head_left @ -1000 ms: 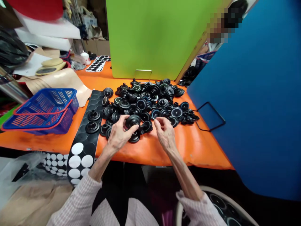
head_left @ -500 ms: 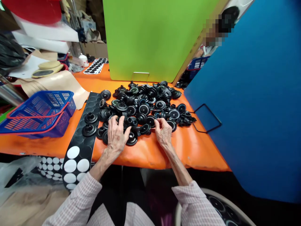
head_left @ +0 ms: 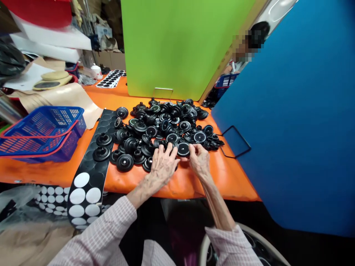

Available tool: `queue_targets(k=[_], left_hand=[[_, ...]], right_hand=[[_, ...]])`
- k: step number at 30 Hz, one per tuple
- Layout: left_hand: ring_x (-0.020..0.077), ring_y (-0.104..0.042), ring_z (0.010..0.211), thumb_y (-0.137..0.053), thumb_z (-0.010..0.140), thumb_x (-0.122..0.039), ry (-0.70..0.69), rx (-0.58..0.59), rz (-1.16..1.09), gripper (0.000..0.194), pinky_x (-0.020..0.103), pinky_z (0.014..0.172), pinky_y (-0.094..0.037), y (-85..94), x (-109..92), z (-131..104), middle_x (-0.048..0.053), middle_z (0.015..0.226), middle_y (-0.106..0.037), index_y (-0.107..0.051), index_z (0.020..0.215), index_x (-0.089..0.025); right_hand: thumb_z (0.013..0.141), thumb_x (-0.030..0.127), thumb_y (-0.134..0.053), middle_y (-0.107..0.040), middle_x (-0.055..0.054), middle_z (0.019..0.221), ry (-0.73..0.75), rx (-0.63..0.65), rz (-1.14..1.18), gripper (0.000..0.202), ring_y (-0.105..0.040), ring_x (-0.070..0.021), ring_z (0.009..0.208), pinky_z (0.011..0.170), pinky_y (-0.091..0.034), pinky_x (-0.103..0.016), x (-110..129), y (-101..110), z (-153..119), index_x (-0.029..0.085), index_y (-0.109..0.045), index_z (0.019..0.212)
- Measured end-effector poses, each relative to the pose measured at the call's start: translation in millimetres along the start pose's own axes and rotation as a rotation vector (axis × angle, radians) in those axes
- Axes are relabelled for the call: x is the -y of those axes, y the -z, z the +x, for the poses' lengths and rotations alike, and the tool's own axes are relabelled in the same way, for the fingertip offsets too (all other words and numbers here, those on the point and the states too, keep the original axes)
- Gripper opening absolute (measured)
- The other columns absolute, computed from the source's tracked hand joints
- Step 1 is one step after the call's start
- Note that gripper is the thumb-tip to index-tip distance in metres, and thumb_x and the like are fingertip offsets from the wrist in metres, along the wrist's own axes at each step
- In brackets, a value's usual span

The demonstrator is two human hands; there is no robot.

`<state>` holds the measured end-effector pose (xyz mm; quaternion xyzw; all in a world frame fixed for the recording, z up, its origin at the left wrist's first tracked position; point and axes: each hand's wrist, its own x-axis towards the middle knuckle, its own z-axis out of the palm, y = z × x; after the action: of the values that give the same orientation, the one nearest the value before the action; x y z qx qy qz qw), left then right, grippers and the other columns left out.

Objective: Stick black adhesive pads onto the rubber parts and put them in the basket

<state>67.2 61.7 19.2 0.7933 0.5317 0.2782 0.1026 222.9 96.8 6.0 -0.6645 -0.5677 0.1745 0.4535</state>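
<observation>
At the near right, the pale rim of a round tub (head_left: 203, 248) curves beside the person's knees, with dark discs inside. Over the front of the bench (head_left: 227, 183), the hands work close together; whether they touch is unclear. The left hand (head_left: 164, 164) spreads its fingers palm down over the near edge of the pile of black discs (head_left: 141, 126); its grip is hidden. The right hand (head_left: 200, 160) has thumb and forefinger drawn together beside a white-ringed disc (head_left: 183, 149); I cannot tell whether they pinch anything.

Picking here probably goes best by the rim, one disc at a time from this near edge, the left hand steadying the neighbours, since the heaped ones look apt to slide. Leftward, two discs rest on the dotted strip (head_left: 89, 164), which is best left unbumped. Farther off stands a green board (head_left: 177, 48).
</observation>
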Motion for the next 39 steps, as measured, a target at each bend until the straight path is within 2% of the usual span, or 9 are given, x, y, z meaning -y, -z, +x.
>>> queue_targets(k=[3, 8, 14, 17, 20, 22, 26, 32, 39], left_hand=[[0.0374, -0.049, 0.113, -0.040, 0.093, -0.026, 0.024, 0.002, 0.027, 0.030, 0.053, 0.093, -0.039, -7.3, 5, 15, 0.019, 0.122, -0.060, -0.064, 0.105, -0.014], [0.0378, -0.046, 0.116, -0.039, 0.092, -0.022, 0.068, -0.034, 0.035, 0.031, 0.053, 0.099, -0.033, -12.8, 21, 26, 0.017, 0.118, -0.061, -0.062, 0.112, -0.016], [0.0361, -0.049, 0.112, -0.046, 0.089, -0.023, 0.150, -0.126, -0.019, 0.029, 0.052, 0.095, -0.036, 11.0, 11, 22, 0.019, 0.122, -0.057, -0.063, 0.111, -0.014], [0.0274, -0.059, 0.094, -0.050, 0.088, -0.044, 0.329, -0.068, -0.437, 0.035, 0.043, 0.087, -0.045, 32.0, -7, 4, 0.014, 0.100, -0.064, -0.064, 0.100, -0.014], [0.0183, -0.062, 0.075, -0.056, 0.083, -0.052, 0.552, 0.164, -1.108, 0.040, 0.032, 0.071, -0.050, 44.0, -12, -19, 0.007, 0.088, -0.066, -0.058, 0.103, -0.017], [0.0163, -0.063, 0.077, -0.064, 0.078, -0.043, 0.699, 0.179, -1.413, 0.034, 0.028, 0.070, -0.051, 45.5, -7, -33, 0.005, 0.090, -0.067, -0.058, 0.100, -0.017], [0.0176, -0.066, 0.073, -0.066, 0.077, -0.032, 0.861, 0.196, -1.587, 0.030, 0.030, 0.069, -0.052, 42.7, 12, -57, 0.005, 0.088, -0.068, -0.059, 0.100, -0.015], [0.0193, -0.068, 0.077, -0.065, 0.080, -0.032, 0.875, 0.185, -1.554, 0.032, 0.028, 0.066, -0.051, 41.7, 23, -81, 0.006, 0.095, -0.069, -0.059, 0.106, -0.014], [0.0198, -0.068, 0.078, -0.065, 0.081, -0.032, 0.841, 0.170, -1.634, 0.024, 0.029, 0.069, -0.052, 42.4, 25, -88, 0.007, 0.089, -0.068, -0.060, 0.096, -0.013]], right_hand=[[0.080, 0.049, -0.049, -0.064, -0.006, 0.069, 0.036, 0.008, -0.017, 0.030, -0.057, -0.0205, 0.065, 0.067, -0.044, -0.035, 4, 3, -6, 0.021, -0.055, 0.071], [0.084, 0.048, -0.046, -0.059, -0.002, 0.063, -0.003, 0.020, 0.037, 0.030, -0.054, -0.0174, 0.056, 0.058, -0.043, -0.031, 4, 7, -12, 0.022, -0.053, 0.071], [0.089, 0.046, -0.046, -0.056, 0.001, 0.058, 0.005, -0.084, 0.069, 0.029, -0.055, -0.0156, 0.053, 0.054, -0.046, -0.028, 16, 24, -16, 0.020, -0.054, 0.078], [0.092, 0.037, -0.046, -0.063, -0.005, 0.075, 0.252, -0.194, -0.026, 0.022, -0.060, -0.0182, 0.067, 0.064, -0.050, -0.032, 33, 22, -45, 0.019, -0.058, 0.087], [0.094, 0.027, -0.044, -0.064, -0.008, 0.085, 0.534, -0.029, -0.072, 0.019, -0.062, -0.0195, 0.076, 0.068, -0.053, -0.032, 47, 12, -82, 0.020, -0.062, 0.098], [0.092, 0.028, -0.047, -0.065, -0.007, 0.086, 0.590, 0.097, -0.105, 0.019, -0.063, -0.0191, 0.077, 0.068, -0.054, -0.031, 47, 10, -93, 0.024, -0.064, 0.096], [0.094, 0.027, -0.038, -0.065, -0.008, 0.092, 0.410, 0.048, -0.251, 0.026, -0.062, -0.0201, 0.082, 0.075, -0.054, -0.035, 13, 25, -53, 0.021, -0.062, 0.101], [0.082, 0.013, -0.039, -0.058, -0.013, 0.091, 0.219, -0.036, -0.494, 0.036, -0.056, -0.0235, 0.080, 0.071, -0.049, -0.038, -58, 33, 41, 0.014, -0.062, 0.110], [0.084, 0.025, -0.041, -0.057, -0.022, 0.104, 0.265, 0.019, -0.547, 0.031, -0.052, -0.0334, 0.100, 0.087, -0.043, -0.048, -70, 35, 45, 0.009, -0.060, 0.103]])
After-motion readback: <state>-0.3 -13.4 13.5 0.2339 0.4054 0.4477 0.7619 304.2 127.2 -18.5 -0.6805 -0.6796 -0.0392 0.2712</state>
